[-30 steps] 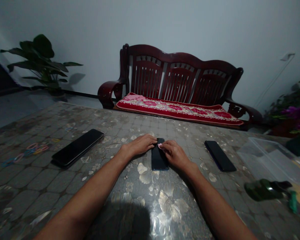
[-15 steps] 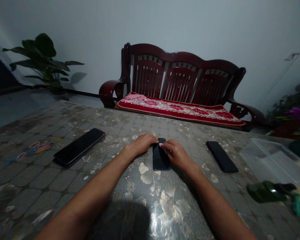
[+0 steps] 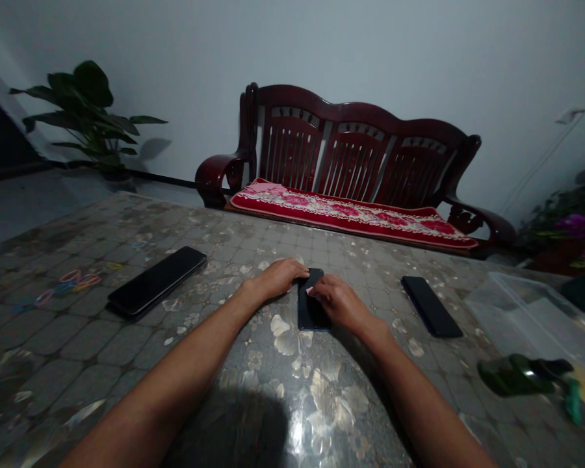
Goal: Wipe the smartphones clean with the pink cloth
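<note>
A dark smartphone point(image 3: 312, 312) lies flat on the table in front of me, screen up. My left hand point(image 3: 283, 277) holds its upper left edge, fingers bent against the rim. Over the upper right part of the screen is my right hand point(image 3: 334, 296), closed in a pinch on a small pink piece point(image 3: 310, 290). Whether that piece is cloth or paper I cannot make out. It appears to touch the glass. The right hand covers part of the phone's right edge.
To the left lie a stack of black phones point(image 3: 158, 281) and several coloured rubber bands point(image 3: 78, 281). On the right are another phone point(image 3: 431, 307), a clear plastic box point(image 3: 500, 296) and a green bottle point(image 3: 511, 375) on its side. A wooden bench point(image 3: 351, 156) stands beyond the table point(image 3: 292, 403).
My right hand has moved slightly left and down across the screen, with the pink piece in its fingers. The left hand stays at the phone's edge. The view has shifted a little.
</note>
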Available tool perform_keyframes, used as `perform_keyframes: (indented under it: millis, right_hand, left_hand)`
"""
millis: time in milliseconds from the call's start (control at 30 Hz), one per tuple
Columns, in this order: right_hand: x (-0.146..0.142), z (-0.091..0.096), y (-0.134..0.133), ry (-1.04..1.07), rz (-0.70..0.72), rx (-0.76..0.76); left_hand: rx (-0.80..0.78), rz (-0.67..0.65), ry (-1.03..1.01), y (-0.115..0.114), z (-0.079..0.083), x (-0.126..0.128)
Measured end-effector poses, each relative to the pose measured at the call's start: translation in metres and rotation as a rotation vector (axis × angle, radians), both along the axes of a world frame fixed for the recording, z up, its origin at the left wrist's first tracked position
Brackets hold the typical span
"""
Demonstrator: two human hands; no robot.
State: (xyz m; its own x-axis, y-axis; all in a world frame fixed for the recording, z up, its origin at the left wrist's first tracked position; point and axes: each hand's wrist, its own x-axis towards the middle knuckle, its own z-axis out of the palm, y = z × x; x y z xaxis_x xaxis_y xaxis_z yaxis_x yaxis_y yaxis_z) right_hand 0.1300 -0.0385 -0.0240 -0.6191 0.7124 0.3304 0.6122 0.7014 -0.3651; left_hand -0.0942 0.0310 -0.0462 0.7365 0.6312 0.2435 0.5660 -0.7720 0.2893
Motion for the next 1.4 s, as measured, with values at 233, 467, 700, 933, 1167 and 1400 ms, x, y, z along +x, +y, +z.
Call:
perform_keyframes:
  millis: [233, 467, 700, 933, 1167, 1400]
  right_hand:
    - [-0.011, -0.014, 0.019, -0.005, -0.097, 0.034]
    - [-0.019, -0.004, 0.003, -0.086, 0.061, 0.049]
    - [-0.021, -0.005, 0.005, 0.02, -0.042, 0.016]
    - [-0.027, -0.006, 0.01, -0.041, -0.099, 0.026]
    - [-0.026, -0.002, 0.005, -0.06, 0.116, 0.02]
    - [-0.016, -0.012, 0.006, 0.107, 0.061, 0.056]
  left_hand:
    - [-0.038, -0.045, -0.023, 0.005, 0.0, -0.004]
    - [-0.073, -0.014, -0.042, 0.006, 0.0, -0.003]
    - [-0.087, -0.014, -0.039, 0.007, -0.001, -0.006]
    - [-0.073, -0.046, -0.041, 0.007, 0.0, -0.007]
    - [-0.068, -0.03, -0.058, 0.01, -0.008, -0.007]
    - [-0.047, -0.016, -0.037, 0.01, -0.01, -0.006]
